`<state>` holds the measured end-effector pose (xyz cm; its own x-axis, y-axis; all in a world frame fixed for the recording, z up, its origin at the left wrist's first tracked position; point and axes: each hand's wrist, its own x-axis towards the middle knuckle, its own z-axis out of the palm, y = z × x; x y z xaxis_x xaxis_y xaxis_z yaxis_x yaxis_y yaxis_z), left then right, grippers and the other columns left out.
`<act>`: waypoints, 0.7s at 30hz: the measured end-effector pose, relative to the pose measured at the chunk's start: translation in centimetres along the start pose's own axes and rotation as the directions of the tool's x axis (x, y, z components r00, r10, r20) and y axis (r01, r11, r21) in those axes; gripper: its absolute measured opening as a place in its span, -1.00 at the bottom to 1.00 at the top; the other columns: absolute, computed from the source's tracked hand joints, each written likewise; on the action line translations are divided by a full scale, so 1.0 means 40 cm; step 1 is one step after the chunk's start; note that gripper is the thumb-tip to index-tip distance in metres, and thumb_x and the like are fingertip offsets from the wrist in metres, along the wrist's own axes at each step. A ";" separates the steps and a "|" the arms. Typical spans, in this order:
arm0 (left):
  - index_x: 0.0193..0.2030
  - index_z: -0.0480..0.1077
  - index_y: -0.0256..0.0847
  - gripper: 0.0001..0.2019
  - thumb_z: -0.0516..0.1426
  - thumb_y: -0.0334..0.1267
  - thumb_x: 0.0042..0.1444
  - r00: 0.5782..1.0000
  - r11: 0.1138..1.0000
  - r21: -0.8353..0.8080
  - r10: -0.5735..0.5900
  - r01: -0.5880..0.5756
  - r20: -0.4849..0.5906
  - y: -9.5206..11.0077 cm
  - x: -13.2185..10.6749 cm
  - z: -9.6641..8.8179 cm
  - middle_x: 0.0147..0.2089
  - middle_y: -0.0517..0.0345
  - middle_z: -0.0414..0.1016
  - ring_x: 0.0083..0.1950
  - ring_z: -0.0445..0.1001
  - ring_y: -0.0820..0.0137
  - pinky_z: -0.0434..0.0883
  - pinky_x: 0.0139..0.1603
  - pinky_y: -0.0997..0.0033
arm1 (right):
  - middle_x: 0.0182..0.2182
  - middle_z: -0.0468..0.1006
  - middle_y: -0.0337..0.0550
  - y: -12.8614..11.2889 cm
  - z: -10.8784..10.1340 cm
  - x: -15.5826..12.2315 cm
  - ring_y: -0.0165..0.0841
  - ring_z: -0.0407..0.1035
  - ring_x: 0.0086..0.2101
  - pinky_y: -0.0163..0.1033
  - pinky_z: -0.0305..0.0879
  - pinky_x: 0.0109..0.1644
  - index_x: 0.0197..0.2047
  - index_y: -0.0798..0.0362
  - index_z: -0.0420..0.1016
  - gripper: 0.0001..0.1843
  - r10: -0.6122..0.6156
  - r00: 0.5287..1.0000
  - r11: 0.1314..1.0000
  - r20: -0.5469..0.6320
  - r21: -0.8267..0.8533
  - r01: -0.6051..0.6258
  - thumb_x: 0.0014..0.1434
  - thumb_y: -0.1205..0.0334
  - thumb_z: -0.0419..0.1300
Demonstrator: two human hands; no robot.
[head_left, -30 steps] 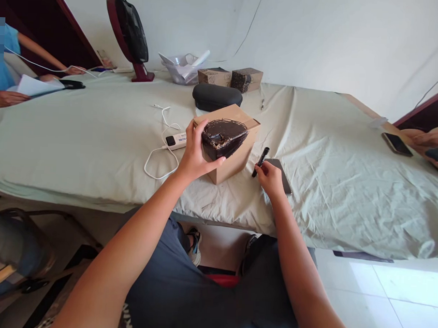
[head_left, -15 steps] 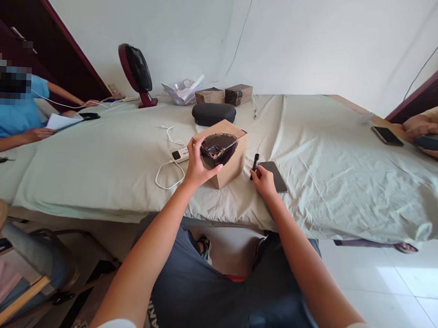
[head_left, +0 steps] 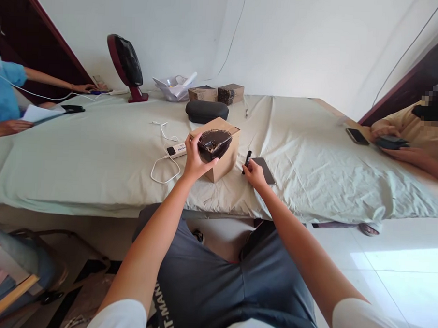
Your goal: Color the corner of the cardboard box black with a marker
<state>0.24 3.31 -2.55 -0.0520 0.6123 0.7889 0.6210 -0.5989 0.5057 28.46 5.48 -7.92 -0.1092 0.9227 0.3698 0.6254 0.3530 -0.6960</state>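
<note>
My left hand (head_left: 193, 158) is closed around the near-left corner of a brown cardboard box (head_left: 222, 159) whose near face is scribbled over in black. The box stands on the cloth-covered table (head_left: 96, 154) in front of me. My right hand (head_left: 254, 174) pinches a black marker (head_left: 247, 159) that points away from me, just right of the box. Under and beside that hand lies a dark flat phone or tablet (head_left: 264, 170).
A white power strip (head_left: 176, 150) with its cable lies left of the box, a black case (head_left: 206, 110) behind it. Two small boxes (head_left: 216, 93), a plastic bag and a fan (head_left: 127, 65) stand at the back. Other people sit at the left (head_left: 11, 97) and right (head_left: 412, 138), a phone (head_left: 356, 136) near the latter.
The view has pulled back and shifted, so the person at the right shows more. Both hands keep their hold on the box and the marker; the marker now points more upright.
</note>
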 end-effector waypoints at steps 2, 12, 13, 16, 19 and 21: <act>0.49 0.06 -0.11 0.02 0.43 0.13 0.00 1.000 1.000 -0.008 0.002 -0.002 0.002 0.007 0.002 -0.002 0.44 -0.28 0.04 0.51 0.19 -0.16 0.19 0.54 -0.31 | -0.54 0.35 -0.35 -0.005 -0.010 -0.012 -0.37 0.21 -0.48 -0.29 0.14 -0.31 -0.30 -0.02 0.33 -0.77 -0.012 1.000 1.000 0.016 -0.020 0.012 0.33 0.02 0.11; 0.51 0.07 -0.08 0.02 0.46 -0.12 -0.04 0.997 0.999 0.011 -0.049 0.049 0.059 0.037 0.008 -0.007 0.45 -0.28 0.02 0.55 0.14 -0.20 0.25 0.52 -0.30 | 0.09 0.59 0.19 -0.019 0.006 -0.038 0.08 0.30 0.14 0.22 0.11 0.30 0.44 0.02 0.47 -0.24 0.003 1.000 0.963 0.022 -0.268 0.003 0.23 0.50 -0.03; 0.52 0.06 -0.06 0.03 0.46 -0.11 -0.03 0.996 0.999 0.015 -0.053 0.053 0.066 0.035 0.005 -0.009 0.46 -0.28 0.01 0.55 0.13 -0.21 0.25 0.53 -0.31 | 0.19 0.54 0.21 -0.022 0.008 -0.044 0.12 0.25 0.20 0.29 0.04 0.33 0.48 -0.01 0.43 -0.22 0.043 0.999 0.946 -0.030 -0.319 -0.051 0.24 0.50 -0.04; 0.55 0.00 -0.04 0.06 0.45 0.01 0.02 0.997 0.999 0.015 -0.048 0.047 0.068 0.019 -0.008 -0.012 0.50 -0.30 -0.03 0.58 0.09 -0.22 0.21 0.54 -0.35 | 0.35 0.35 0.34 -0.019 -0.010 -0.071 0.27 0.15 0.31 0.40 -0.04 0.36 0.56 0.04 0.26 -0.27 0.229 0.939 0.824 -0.255 -0.463 -0.327 0.35 0.28 0.08; 0.62 -0.14 -0.03 0.12 0.40 0.15 0.10 0.997 0.999 -0.027 -0.039 0.040 0.064 -0.002 -0.025 -0.007 0.55 -0.35 -0.06 0.63 0.03 -0.23 0.14 0.58 -0.36 | 0.28 0.34 0.55 0.002 -0.048 -0.093 0.40 0.19 0.29 0.43 0.04 0.33 0.59 0.30 0.12 -0.05 0.407 0.871 0.719 -0.275 -0.493 -0.491 0.30 -0.01 0.27; 0.64 -0.22 -0.02 0.15 0.37 0.21 0.14 0.995 0.996 -0.063 -0.058 0.064 0.082 -0.012 -0.032 0.000 0.58 -0.35 -0.05 0.64 0.03 -0.20 0.13 0.60 -0.33 | 0.25 0.36 0.56 0.021 -0.074 -0.091 0.41 0.22 0.29 0.40 0.09 0.34 0.58 0.33 0.09 0.10 0.458 0.864 0.742 -0.207 -0.447 -0.500 0.19 -0.08 0.39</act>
<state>0.02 2.82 -3.82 -0.0238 0.6863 0.7269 0.5656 -0.5903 0.5759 31.67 1.96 -8.00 0.3523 0.9270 0.1286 0.8636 -0.2690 -0.4264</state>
